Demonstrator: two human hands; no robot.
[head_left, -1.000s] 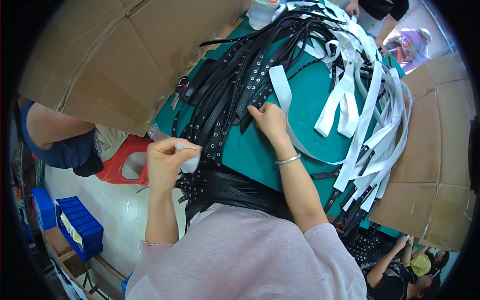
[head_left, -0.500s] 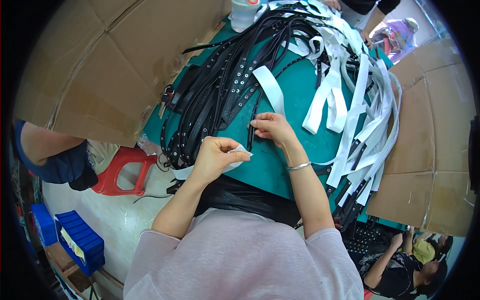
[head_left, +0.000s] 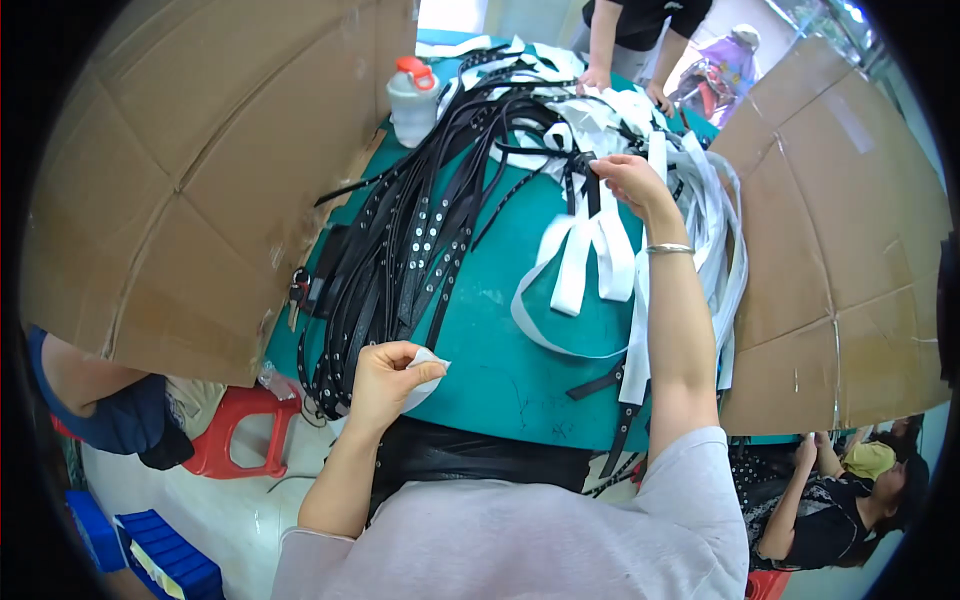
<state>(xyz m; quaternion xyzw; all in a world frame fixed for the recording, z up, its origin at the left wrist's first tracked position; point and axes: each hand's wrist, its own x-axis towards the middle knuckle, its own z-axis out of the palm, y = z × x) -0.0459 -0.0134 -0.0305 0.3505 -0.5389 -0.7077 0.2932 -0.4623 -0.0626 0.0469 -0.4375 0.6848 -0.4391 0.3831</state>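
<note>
My left hand [head_left: 385, 380] is closed on a small white cloth [head_left: 423, 377] at the near left edge of the green table [head_left: 520, 340]. My right hand [head_left: 625, 180] reaches far over the table and pinches a black strap [head_left: 590, 190] that lies among the white straps [head_left: 590, 260]. A thick bundle of black studded belts [head_left: 415, 250] runs along the table's left side, beside my left hand. A bracelet sits on my right wrist.
Cardboard walls [head_left: 200, 170] stand left and right [head_left: 850, 230] of the table. A plastic bottle with a red cap [head_left: 412, 100] stands at the far left. Another person's hands [head_left: 620, 85] work at the far end. A red stool [head_left: 235, 430] and blue crates [head_left: 165, 560] are on the floor.
My right hand has let go near the table's front and stretched far forward to the strap pile. My left hand drew back to the near edge with the cloth.
</note>
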